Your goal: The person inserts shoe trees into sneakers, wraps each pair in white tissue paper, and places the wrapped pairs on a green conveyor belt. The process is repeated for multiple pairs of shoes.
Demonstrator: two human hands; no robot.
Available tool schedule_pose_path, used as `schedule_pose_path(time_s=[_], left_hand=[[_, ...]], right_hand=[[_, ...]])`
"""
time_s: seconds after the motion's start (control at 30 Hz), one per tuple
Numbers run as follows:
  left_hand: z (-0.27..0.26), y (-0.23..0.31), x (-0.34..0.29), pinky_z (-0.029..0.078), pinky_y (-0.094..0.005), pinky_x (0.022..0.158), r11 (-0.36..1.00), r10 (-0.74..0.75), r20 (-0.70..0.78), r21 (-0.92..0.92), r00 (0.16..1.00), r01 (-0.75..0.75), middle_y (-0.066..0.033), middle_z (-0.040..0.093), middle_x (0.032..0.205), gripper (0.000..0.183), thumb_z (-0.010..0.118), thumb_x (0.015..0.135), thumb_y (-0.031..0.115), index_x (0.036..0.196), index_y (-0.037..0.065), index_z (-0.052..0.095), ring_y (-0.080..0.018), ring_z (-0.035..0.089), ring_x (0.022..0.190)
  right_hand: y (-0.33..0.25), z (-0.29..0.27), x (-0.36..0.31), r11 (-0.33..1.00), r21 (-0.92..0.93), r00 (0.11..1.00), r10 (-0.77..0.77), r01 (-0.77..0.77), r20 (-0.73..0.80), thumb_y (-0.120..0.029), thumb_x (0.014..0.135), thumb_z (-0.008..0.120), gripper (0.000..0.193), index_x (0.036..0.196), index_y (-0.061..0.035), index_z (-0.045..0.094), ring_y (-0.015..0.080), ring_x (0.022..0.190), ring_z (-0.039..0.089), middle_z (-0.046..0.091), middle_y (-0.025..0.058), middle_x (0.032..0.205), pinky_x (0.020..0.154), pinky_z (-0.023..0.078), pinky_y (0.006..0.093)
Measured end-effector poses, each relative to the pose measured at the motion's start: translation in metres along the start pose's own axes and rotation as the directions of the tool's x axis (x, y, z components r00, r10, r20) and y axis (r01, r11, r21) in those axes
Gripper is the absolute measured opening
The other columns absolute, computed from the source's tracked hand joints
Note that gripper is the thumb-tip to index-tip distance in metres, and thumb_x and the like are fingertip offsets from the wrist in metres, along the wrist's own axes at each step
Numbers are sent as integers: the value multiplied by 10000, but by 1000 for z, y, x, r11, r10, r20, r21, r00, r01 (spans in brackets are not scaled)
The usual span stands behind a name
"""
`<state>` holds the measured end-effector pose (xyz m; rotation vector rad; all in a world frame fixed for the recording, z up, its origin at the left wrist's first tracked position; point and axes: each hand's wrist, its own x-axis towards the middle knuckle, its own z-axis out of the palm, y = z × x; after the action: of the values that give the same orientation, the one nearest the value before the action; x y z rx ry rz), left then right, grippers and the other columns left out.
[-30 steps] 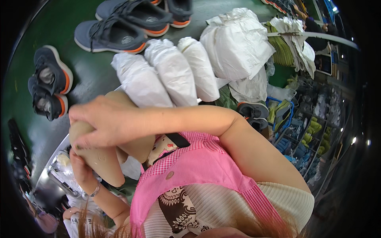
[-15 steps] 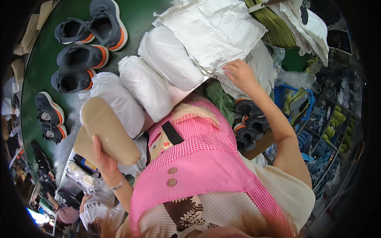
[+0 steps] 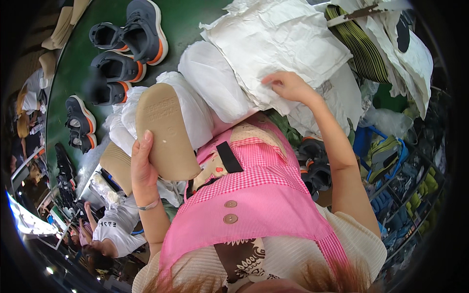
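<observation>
My left hand (image 3: pixel 145 163) grips a tan moulded shoe insert (image 3: pixel 168 129), thumb on its flat embossed face and fingers behind it. My right hand (image 3: pixel 293 89) rests over a stack of white tissue paper (image 3: pixel 278 41), its fingers bent and a little apart; no sheet shows between them. Left of the stack lie white-wrapped bundles (image 3: pixel 210 80), one partly covered by the insert. Below my left hand's level sits another tan insert (image 3: pixel 116 166), ribbed and partly hidden by my wrist.
Dark grey shoes with orange trim (image 3: pixel 144 36) stand on the green table (image 3: pixel 181 17) at the far left. To the right are striped green-black insoles (image 3: pixel 359 44), a blue basket (image 3: pixel 398 161) and a compartmented rack (image 3: pixel 400 195). A person in a white shirt (image 3: pixel 117 227) is at lower left.
The insert in my left hand has turned, so its flat embossed face now shows. My right hand has moved left from the tissue paper's edge onto the stack. The whole view has shifted.
</observation>
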<state>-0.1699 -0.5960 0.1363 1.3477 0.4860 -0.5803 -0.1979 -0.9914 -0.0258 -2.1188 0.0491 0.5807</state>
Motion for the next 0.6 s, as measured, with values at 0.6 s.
schedule_pose_path(time_s=[0.6], left_hand=[[-30, 10, 37, 551, -274, 763, 992, -54, 85, -113, 995, 63, -94, 695, 1011, 363, 629, 940, 302, 1117, -14, 623, -136, 674, 862]], right_hand=[[-125, 23, 169, 823, -321, 804, 248, -469, -540, -531, 789, 648, 619, 1074, 16, 613, 312, 931, 672, 686, 204, 946, 828, 505, 425]])
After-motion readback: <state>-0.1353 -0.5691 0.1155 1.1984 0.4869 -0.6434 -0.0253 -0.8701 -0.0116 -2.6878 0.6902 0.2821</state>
